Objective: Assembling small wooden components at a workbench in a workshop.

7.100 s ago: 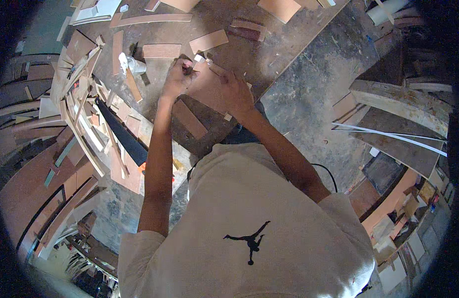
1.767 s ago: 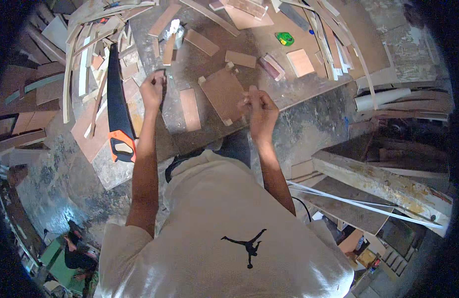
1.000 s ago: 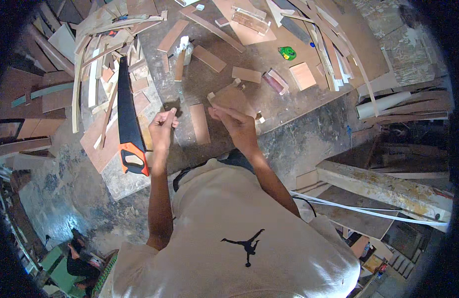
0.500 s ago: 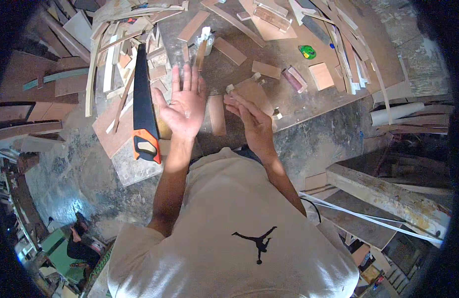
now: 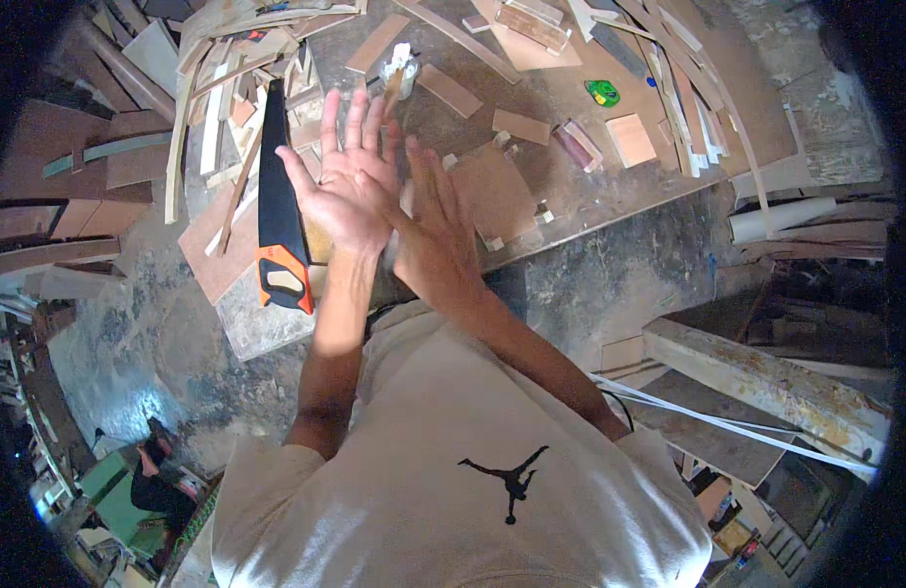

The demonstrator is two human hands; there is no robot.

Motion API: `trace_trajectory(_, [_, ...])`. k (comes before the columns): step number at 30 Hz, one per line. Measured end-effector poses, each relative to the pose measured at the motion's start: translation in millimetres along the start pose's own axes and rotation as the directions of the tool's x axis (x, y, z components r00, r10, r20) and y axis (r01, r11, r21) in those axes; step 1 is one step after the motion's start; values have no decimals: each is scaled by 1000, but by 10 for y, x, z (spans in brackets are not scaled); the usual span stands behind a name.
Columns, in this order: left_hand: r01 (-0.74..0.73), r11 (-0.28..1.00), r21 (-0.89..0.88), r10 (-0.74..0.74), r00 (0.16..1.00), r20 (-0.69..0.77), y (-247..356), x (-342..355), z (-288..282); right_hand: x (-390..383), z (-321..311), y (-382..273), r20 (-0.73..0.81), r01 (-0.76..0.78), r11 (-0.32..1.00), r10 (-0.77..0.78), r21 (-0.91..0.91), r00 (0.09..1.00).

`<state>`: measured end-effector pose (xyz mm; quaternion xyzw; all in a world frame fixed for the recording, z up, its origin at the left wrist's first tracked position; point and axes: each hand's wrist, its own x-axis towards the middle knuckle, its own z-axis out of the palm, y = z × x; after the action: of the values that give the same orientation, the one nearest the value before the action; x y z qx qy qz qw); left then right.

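Observation:
My left hand (image 5: 353, 201) is held palm up over the near side of the work table (image 5: 649, 201), its fingers spread and nothing on the palm. My right hand (image 5: 438, 235) lies against its right edge, fingers stretched out, with the thumb over the left palm. A handsaw (image 5: 282, 186) with a black blade and orange handle lies just left of my left hand. Beyond my right hand is a square brown wood panel (image 5: 492, 191) with small blocks at its corners. A clear container (image 5: 402, 80) with white stuff and a wooden stick stands past my fingertips.
Thin wood strips (image 5: 218, 118) are heaped at the far left, and more strips (image 5: 673, 93) at the far right. A green tape measure (image 5: 602, 93), a reddish block (image 5: 577, 147) and a square wood piece (image 5: 631, 140) lie on the right. A person (image 5: 159, 480) is at lower left.
My right hand has moved left, from over the panel to against my left hand. The left hand has risen slightly farther over the table, still palm up.

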<state>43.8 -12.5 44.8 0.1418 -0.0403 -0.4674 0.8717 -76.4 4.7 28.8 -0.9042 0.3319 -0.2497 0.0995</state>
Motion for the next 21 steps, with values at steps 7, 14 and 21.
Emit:
trace_trajectory(7, [-39, 998, 51, 37, 998, 41, 70, 27, -12, -119, -90, -46, 67, -41, 819, 3, 573, 998])
trace_trajectory(14, [52, 987, -150, -18, 976, 217, 0, 114, -234, -79, -190, 35, 72, 39, 669, -138, 742, 988])
trace_trajectory(21, [16, 1000, -12, -14, 992, 127, 34, 185, 50, 217, -288, 37, 78, 109, 956, -135, 273, 988])
